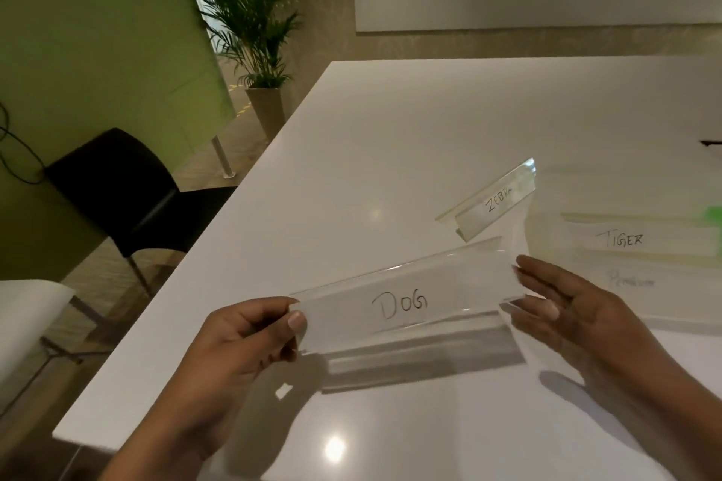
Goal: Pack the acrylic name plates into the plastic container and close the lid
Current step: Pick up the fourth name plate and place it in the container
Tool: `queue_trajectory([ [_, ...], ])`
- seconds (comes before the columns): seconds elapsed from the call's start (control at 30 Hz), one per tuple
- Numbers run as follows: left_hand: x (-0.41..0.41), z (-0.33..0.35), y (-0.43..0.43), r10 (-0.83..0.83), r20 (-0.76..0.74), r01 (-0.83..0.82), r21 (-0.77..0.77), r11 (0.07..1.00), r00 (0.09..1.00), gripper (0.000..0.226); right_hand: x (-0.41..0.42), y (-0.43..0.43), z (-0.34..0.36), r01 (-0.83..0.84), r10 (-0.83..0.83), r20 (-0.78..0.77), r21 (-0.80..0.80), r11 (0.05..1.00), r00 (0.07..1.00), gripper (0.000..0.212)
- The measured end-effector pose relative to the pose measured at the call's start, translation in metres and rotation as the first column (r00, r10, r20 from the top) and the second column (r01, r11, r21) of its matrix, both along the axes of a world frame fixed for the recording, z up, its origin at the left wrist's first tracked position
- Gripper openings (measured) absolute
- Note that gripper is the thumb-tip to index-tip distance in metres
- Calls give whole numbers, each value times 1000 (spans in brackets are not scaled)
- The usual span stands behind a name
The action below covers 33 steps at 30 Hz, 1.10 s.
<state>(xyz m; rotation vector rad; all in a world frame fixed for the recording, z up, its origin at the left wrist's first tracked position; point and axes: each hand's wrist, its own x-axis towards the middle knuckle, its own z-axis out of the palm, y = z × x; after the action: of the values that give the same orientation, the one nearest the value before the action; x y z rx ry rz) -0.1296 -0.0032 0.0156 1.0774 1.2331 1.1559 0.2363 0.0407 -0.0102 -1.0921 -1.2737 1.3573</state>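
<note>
A clear acrylic name plate marked "DOG" (406,305) is held above the white table (371,152). My left hand (250,336) pinches its left end between thumb and fingers. My right hand (562,308) touches the plate's right end with spread fingers. A second plate marked "ZEBRA" (496,203) lies on the table beyond it. At the right stands the clear plastic container (547,246), blurred, with a plate marked "TIGER" (625,238) inside and another faintly lettered plate (633,281) below it.
The table's left edge runs diagonally beside a black chair (129,187). A potted palm (258,31) stands on the floor behind the table's far corner. A small dark object (709,143) lies at the right edge. A white seat (27,308) sits at lower left.
</note>
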Motion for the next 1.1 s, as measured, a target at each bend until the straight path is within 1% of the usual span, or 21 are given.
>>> queue_trajectory([
  [0.03,2,3,2,-33,17,33,7,999,999,23,1,-2,0,-35,34,-58,-8,999,998,63],
  [0.1,7,8,6,-101,46,100,36,994,994,23,2,-7,2,-106,109,-88,45,993,990,81],
  [0.17,11,11,10,-148,56,144,76,987,987,30,-1,-12,10,-122,132,-103,101,987,986,86],
  [0.23,17,14,14,-171,50,165,101,981,984,36,-2,-18,20,-96,110,-114,125,988,987,86],
  [0.37,29,19,22,-174,78,165,103,981,982,39,-3,-23,29,37,-21,-127,122,992,992,87],
  [0.43,33,21,25,-161,112,151,100,984,980,43,-5,-24,31,64,-41,-174,124,990,984,82],
  [0.5,38,24,28,-134,134,124,84,989,982,55,-6,-26,31,50,-18,-263,116,992,965,74],
  [0.57,43,25,31,-70,188,60,58,997,980,65,-8,-27,30,35,4,-327,112,993,945,66],
  [0.67,50,25,32,65,282,-83,53,995,957,66,-10,-28,27,37,4,-393,95,995,920,60],
  [0.73,56,19,30,100,326,-120,40,992,940,70,-11,-28,29,45,-12,-429,67,997,903,61],
  [0.77,60,17,29,76,342,-94,34,995,937,75,-12,-28,29,45,-13,-442,60,997,897,60],
  [0.8,63,16,26,13,360,-26,30,999,933,80,-13,-28,28,45,-13,-453,58,997,891,58],
  [0.87,79,15,23,-172,396,193,-12,981,902,83,-9,-29,28,89,-48,-465,66,994,884,56],
  [0.9,84,16,20,-215,415,250,-31,968,884,82,-10,-29,29,93,-53,-471,63,994,880,55],
  [0.97,91,14,19,-229,439,261,-13,965,869,75,-10,-28,28,97,-61,-480,52,994,875,54],
  [1.1,97,16,22,-155,471,132,82,988,868,64,-11,-27,27,99,-72,-487,32,995,870,58],
])
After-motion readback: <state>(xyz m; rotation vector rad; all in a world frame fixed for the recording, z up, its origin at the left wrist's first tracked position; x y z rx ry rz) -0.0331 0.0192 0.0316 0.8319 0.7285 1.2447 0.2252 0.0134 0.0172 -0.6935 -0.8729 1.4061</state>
